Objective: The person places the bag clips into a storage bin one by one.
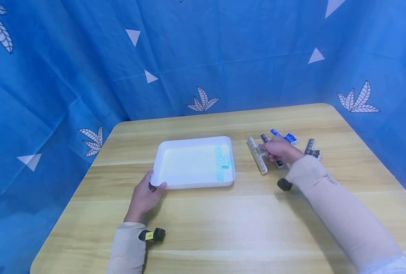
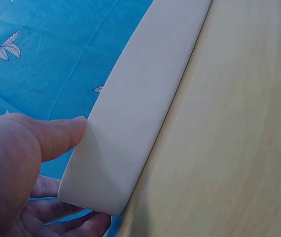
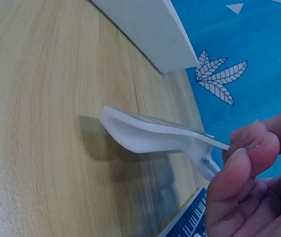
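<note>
A white shallow tray (image 1: 186, 163) stands on the table, and my left hand (image 1: 146, 196) grips its near left corner. The left wrist view shows the thumb at the rim of the tray wall (image 2: 125, 108), fingers round the corner. Inside the tray, toward its right side, lies a pale turquoise clip (image 1: 219, 163). Right of the tray my right hand (image 1: 281, 148) pinches the handle of a white sheet-music clip (image 1: 256, 155) with a piano-key print. A shadow falls below this clip (image 3: 150, 138) in the right wrist view. Behind the right hand, a black clip (image 1: 279, 163) is partly hidden.
A blue clip (image 1: 290, 137) lies just behind the right hand. Another black clip (image 1: 309, 146) lies to its right, partly covered by the wrist. A blue curtain (image 1: 189, 49) with leaf and triangle prints hangs along the back and sides of the wooden table (image 1: 223, 224).
</note>
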